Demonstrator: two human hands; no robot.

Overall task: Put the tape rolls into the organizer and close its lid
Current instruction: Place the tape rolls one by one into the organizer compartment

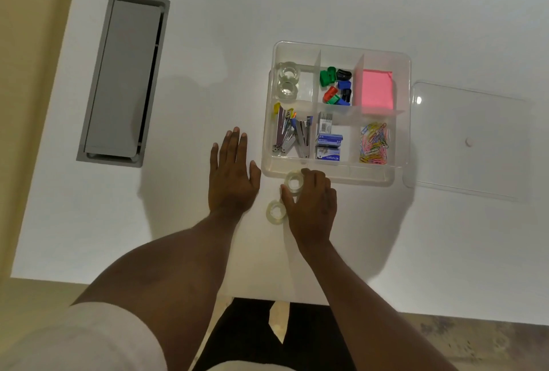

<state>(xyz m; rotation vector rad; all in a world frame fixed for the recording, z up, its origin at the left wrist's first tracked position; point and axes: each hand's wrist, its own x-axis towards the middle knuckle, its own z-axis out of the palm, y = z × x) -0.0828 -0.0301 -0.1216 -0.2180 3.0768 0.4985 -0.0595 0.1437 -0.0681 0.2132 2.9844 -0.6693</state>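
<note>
A clear plastic organizer (402, 121) with six compartments stands open on the white table. Two clear tape rolls (287, 82) lie in its far left compartment. My right hand (313, 204) grips a third clear tape roll (293, 183) just in front of the organizer's near left corner. Another tape roll (275, 212) lies flat on the table beside my right wrist, to its left. My left hand (231, 174) rests flat on the table with fingers spread, left of the organizer. The clear lid (466, 142) lies flat to the right of the organizer.
Other compartments hold sharpeners (337, 85), pink sticky notes (376, 90), staplers (292, 136), staple boxes (328, 142) and coloured paper clips (374, 143). A grey cable hatch (123, 79) is set in the table at the left. The table's near edge runs close to my body.
</note>
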